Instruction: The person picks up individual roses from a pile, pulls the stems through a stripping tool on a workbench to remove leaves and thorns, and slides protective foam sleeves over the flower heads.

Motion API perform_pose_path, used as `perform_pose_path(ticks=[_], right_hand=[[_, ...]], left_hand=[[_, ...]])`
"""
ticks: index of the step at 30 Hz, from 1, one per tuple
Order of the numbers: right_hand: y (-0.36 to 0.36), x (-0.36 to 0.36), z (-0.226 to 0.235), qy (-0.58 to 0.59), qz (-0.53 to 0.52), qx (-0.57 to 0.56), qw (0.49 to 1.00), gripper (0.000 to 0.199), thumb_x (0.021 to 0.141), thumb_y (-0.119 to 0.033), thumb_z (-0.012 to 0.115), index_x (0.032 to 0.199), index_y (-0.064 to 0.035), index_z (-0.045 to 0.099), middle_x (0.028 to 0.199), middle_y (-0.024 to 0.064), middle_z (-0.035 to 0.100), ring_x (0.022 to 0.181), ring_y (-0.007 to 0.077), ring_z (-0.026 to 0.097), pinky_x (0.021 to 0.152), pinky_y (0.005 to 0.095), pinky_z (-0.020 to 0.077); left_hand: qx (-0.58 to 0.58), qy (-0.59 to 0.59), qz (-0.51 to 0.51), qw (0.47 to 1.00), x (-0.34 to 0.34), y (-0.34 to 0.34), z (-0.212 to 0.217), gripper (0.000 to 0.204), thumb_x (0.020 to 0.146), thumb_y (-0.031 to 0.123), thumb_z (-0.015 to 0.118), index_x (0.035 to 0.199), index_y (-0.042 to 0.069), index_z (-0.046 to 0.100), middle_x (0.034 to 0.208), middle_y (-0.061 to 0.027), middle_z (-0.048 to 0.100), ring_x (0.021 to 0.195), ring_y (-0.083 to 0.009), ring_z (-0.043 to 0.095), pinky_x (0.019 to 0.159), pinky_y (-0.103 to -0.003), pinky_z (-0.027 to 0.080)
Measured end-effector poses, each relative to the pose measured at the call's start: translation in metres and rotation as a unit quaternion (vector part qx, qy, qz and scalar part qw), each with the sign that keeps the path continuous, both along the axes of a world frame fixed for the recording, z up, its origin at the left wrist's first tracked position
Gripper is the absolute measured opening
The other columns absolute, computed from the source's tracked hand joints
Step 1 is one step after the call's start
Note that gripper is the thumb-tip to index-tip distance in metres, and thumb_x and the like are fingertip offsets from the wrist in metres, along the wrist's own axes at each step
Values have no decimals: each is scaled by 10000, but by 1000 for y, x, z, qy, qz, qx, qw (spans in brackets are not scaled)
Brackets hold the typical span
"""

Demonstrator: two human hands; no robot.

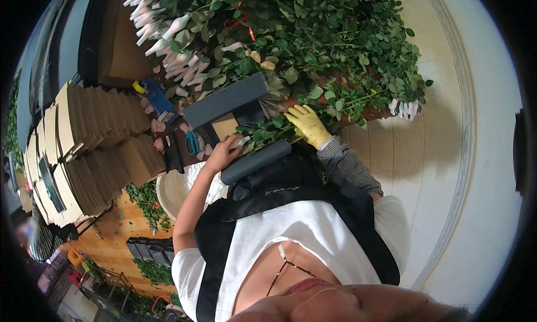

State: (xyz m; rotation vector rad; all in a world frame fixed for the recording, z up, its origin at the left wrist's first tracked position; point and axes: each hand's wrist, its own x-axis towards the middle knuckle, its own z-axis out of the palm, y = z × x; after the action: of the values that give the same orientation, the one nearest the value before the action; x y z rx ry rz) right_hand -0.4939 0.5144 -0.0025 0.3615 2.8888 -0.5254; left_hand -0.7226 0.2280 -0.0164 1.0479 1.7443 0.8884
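Head view: the bare left hand point(224, 152) has its fingers closed on a pale wrapped tip point(243, 141) at the left end of a small bunch of leafy green stems point(264, 133). That bunch lies between a long dark grey ribbed block point(226, 101) and a rounded grey padded bar point(256, 161) near the person's body. At the bunch's right end is the right hand point(309, 126) in a yellow rubber glove, fingers spread from the thumb; whether it grips a stem I cannot tell. Teal-handled scissors point(194, 143) lie left of the bare hand, a blue tape dispenser point(156, 100) beyond them. Stacked brown cardboard sheets point(100, 126) stand farther left; a large green leafy heap point(330, 37) fills the far side.
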Motion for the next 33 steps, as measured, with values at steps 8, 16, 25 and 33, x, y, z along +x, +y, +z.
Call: perform_pose_path(ticks=[8,16,25,33], right_hand=[[63,-112,115,299,-162,-201,919,467,948,-172,623,1389,-47,538,1330,149,610,1228,308,573,1100,403,422],[138,-197,19,83,-20,216,973,278,827,-88,691,1104,-102,689,1428,117,555,1369,304,456,1195,450,286],[115,-143,187,373,21,-88,923,308,964,-299,549,1031,-30,683,1003,92,720,895,229,668,889,443,488],[69,-60,102,205,114,154,960,170,878,-107,581,948,-139,733,713,42,637,697,246,622,863,410,488]], left_hand=[[79,319,-24,944,-3,1,0,389,879,152,677,1264,163,625,1169,-124,581,1083,-362,568,906,-446,477],[28,208,-153,966,-20,-15,21,577,873,199,721,1406,115,516,1384,-144,500,1233,-364,486,961,-457,439],[86,207,34,974,8,7,-11,358,809,164,758,1113,44,612,1090,-162,565,1058,-378,552,911,-473,458],[27,210,81,974,12,-2,-14,310,796,150,754,1049,7,648,1041,-170,636,977,-374,620,840,-450,513]])
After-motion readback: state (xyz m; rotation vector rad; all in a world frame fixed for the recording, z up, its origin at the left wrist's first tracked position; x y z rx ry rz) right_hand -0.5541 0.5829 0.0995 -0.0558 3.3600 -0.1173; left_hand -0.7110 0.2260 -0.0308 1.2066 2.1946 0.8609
